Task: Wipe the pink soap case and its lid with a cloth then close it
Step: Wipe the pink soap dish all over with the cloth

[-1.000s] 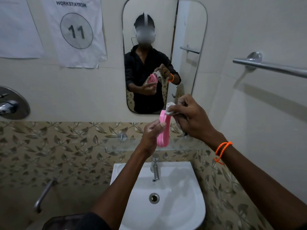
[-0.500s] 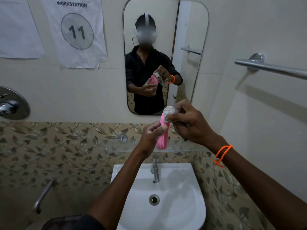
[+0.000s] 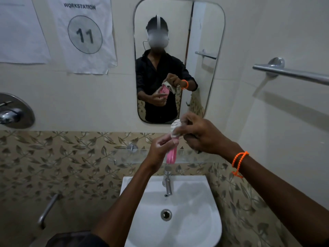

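Head view: left hand [image 3: 158, 148] grips pink soap case [image 3: 171, 155]; right hand [image 3: 199, 134] presses cloth [image 3: 175, 128] atop.

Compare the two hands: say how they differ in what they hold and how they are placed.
The left hand grips the pink soap case piece on edge; the right hand presses a white cloth onto its top end. The right hand sits higher than the left. The right wrist wears an orange bead bracelet; the left wrist is bare. Both are raised above the sink.

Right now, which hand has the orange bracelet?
The right hand, the one pressing the white cloth. The left hand, holding the pink case, wears none.
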